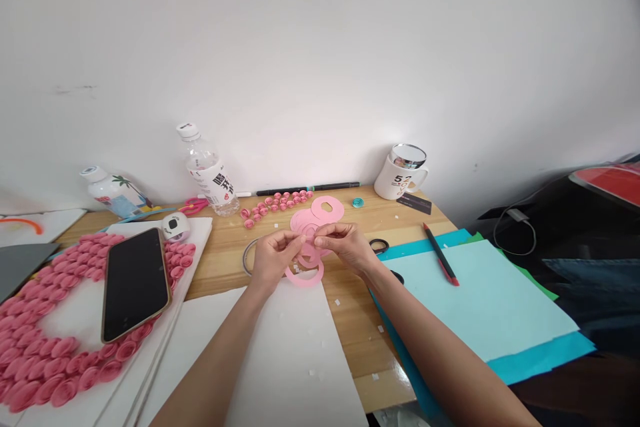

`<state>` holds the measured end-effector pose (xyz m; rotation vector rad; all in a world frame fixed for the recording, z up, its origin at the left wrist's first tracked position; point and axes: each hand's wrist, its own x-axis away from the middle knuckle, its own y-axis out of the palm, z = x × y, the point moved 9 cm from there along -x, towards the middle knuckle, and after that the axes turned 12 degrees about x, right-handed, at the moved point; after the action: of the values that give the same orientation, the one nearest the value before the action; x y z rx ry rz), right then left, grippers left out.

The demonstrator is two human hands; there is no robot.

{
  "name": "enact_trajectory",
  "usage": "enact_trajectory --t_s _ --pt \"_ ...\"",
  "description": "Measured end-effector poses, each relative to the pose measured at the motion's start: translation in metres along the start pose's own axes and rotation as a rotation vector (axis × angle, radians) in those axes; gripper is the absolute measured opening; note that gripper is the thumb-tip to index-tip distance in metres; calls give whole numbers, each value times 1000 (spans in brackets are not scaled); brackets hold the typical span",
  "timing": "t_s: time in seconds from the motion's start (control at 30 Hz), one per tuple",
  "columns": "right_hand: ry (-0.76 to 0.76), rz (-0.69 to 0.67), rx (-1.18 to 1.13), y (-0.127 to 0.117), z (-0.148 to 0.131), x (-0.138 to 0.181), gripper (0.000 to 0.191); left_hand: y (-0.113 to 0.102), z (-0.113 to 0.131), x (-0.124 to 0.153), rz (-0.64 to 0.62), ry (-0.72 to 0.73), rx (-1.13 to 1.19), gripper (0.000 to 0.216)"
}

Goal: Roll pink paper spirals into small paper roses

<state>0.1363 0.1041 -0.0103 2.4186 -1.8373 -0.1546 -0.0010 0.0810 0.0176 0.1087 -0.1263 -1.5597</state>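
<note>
My left hand (pixel 274 257) and my right hand (pixel 347 247) meet over the wooden table, fingertips pinched together. Between them is a thin piece of pink paper (pixel 311 232), whose exact shape I cannot make out. Behind and below the fingers lie pink paper discs (pixel 327 209), partly covered by my hands. A cut pink paper ring (pixel 306 278) lies under them, overlapping a white board. Farther back are several small rolled pink paper flowers (pixel 277 203) and one teal rolled flower (pixel 358 203). Beside my right wrist the black handle of scissors (pixel 379 245) shows.
At left, a phone (pixel 137 285) rests on a board covered with pink rolled flowers (pixel 37 340). A water bottle (pixel 213 177) and a mug (pixel 400 173) stand by the wall. Blue paper sheets (pixel 480 300) with a pen (pixel 441 255) lie at right; a white board (pixel 280 360) is in front.
</note>
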Motion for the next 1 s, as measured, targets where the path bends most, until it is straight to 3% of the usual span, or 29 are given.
enact_trajectory --t_s 0.23,1.0 --pt "40 -48 24 4 0 1 18 0 -1 0 4 -12 -8 24" --pt "-52 48 58 -3 -7 1 16 3 -4 1 9 -54 19 21"
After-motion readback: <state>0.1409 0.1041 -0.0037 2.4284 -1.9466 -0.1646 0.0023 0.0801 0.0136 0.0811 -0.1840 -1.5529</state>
